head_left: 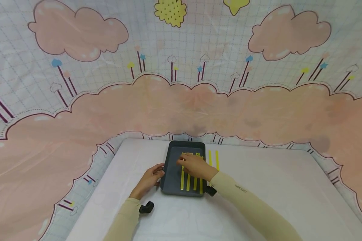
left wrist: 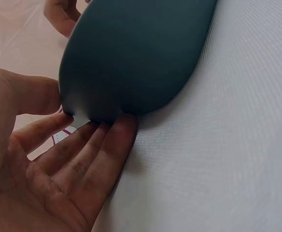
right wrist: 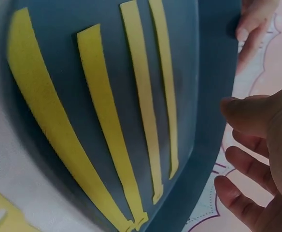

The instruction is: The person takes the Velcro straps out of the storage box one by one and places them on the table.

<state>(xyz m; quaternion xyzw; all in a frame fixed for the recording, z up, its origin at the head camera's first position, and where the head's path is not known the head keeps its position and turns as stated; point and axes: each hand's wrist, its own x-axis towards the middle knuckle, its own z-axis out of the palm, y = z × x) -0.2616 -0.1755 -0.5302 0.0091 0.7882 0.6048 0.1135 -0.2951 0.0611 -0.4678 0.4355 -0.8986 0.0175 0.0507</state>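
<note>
A dark grey rectangular tray (head_left: 172,174) lies on the white table. Several flat yellow strips (right wrist: 143,82) lie side by side along its floor, notched at one end. My left hand (head_left: 150,177) holds the tray's left side; in the left wrist view its thumb (left wrist: 42,96) meets the rim while the fingers press against the outer wall. Over the tray's middle is my right hand (head_left: 196,166), fingers loosely bent with nothing between them. It covers part of the strips in the head view.
Two more yellow strips (head_left: 217,159) lie on the table to the right of the tray. In the right wrist view a yellow piece with a hole (right wrist: 6,215) shows outside the tray. A patterned cloth (head_left: 181,107) hangs behind the white table (head_left: 274,187).
</note>
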